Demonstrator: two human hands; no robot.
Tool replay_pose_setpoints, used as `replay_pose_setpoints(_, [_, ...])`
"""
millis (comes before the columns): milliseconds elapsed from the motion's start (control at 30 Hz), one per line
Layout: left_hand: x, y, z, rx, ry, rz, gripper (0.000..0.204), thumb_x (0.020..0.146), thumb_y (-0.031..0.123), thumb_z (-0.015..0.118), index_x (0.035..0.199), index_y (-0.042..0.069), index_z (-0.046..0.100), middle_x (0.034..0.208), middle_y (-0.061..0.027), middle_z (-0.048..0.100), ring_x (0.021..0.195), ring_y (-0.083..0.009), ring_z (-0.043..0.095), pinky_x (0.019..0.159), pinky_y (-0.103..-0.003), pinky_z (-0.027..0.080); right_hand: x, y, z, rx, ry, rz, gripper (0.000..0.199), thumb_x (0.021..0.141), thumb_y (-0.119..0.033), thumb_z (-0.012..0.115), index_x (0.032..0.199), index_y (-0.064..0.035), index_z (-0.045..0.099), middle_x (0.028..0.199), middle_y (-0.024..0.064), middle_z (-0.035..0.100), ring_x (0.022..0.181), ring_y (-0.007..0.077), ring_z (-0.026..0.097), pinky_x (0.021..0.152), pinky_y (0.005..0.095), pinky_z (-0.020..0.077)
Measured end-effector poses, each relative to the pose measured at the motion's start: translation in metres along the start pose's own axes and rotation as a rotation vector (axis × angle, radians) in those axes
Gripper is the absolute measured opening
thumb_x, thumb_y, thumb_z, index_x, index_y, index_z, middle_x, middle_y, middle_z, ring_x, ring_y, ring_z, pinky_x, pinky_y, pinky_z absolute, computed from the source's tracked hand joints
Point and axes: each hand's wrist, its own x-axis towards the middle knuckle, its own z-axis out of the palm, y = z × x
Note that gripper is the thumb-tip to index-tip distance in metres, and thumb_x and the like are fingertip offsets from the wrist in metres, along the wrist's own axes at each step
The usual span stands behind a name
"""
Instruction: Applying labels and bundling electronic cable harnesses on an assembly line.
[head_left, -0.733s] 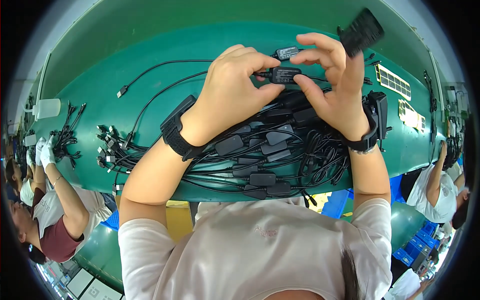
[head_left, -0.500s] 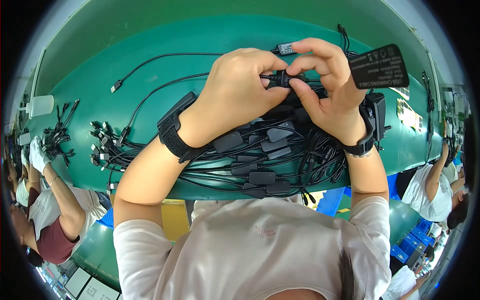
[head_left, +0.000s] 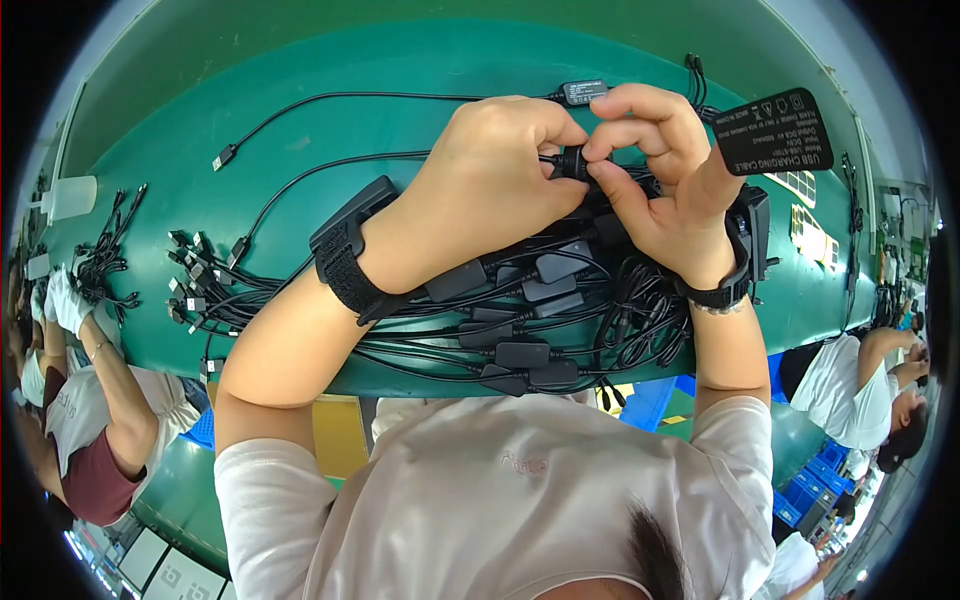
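"What are the hands doing?"

"Both are at one small black box [head_left: 572,162] on a cable. The left hand [head_left: 490,165] pinches it between thumb and forefinger, and the right hand [head_left: 670,190] has its thumb and a fingertip closed on the box's right end."

"Where exactly is that box?"

"Above the far side of the desk [head_left: 330,130], between the two hands. It is turned nearly edge-on, so its broad face is hidden."

"And the dark patch at the right?"

"A black label [head_left: 775,130] with pale print, on the tip of a raised finger of the right hand. I can't tell which finger."

"Anything on the wrists?"

"A black strap on each: the left strap [head_left: 345,270] and the right strap [head_left: 722,295]."

"What lies around them?"

"Just beyond the fingers, a second box [head_left: 585,93] bears a label; its cable bends left to a plug [head_left: 223,157]. Below the hands is a heap of black cables [head_left: 522,354] with many such boxes, a cluster of plugs [head_left: 195,300] at its left and tangled loops at its right."

"Further out?"

"Pale sheets [head_left: 812,238] to the right, and a white container [head_left: 72,198] to the left. Near that, a co-worker's gloved hand [head_left: 65,300] is beside another bunch of cables [head_left: 110,240]. Blue crates [head_left: 805,495] show at lower right."
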Motion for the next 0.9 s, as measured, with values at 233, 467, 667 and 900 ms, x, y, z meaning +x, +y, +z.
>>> replay_pose_setpoints(233, [0.001,-0.004,0.003,-0.005,-0.016,0.024,0.019,0.06,0.002,0.069,0.078,-0.001,0.062,0.07,-0.0144,0.06,0.065,-0.0261,0.061,0.057,-0.033,0.05,-0.004,0.01,0.003,0.087,-0.089,0.03,0.095,0.077,0.018,0.056,0.141,-0.0286,0.003,0.114,0.0195,0.048,0.083,0.0192,0.059,0.078,0.0308,0.0495])
replay_pose_setpoints(467, [0.003,0.0,-0.003,-0.17,-0.052,-0.144,0.02,0.068,-0.001,0.073,0.087,-0.001,0.066,0.077,0.0023,0.063,0.063,-0.0009,0.05,0.056,-0.016,0.043,-0.005,0.007,0.001,0.042,0.042,-0.023,0.073,0.077,0.016,0.058,0.134,-0.0111,0.021,0.114,0.0194,0.049,0.086,0.0201,0.06,0.081,0.0304,0.0492])
replay_pose_setpoints(667, [0.001,-0.001,0.0,-0.185,-0.056,-0.158,0.021,0.069,-0.001,0.074,0.087,-0.001,0.065,0.076,0.0028,0.062,0.064,-0.001,0.05,0.056,-0.016,0.043,-0.004,0.009,0.001,-0.014,0.065,-0.126,0.092,0.079,0.016,0.057,0.14,-0.0256,0.003,0.113,0.0209,0.049,0.086,0.0207,0.062,0.079,0.0325,0.0512])
replay_pose_setpoints(900, [-0.001,-0.002,0.0,-0.178,-0.059,-0.131,0.022,0.066,-0.001,0.076,0.084,0.001,0.065,0.072,0.0043,0.059,0.062,-0.0013,0.048,0.055,-0.017,0.042,-0.005,0.006,0.001,0.024,0.01,-0.04,0.096,0.078,0.017,0.057,0.141,-0.0283,0.0,0.112,0.0194,0.05,0.086,0.0197,0.061,0.079,0.0319,0.0505])
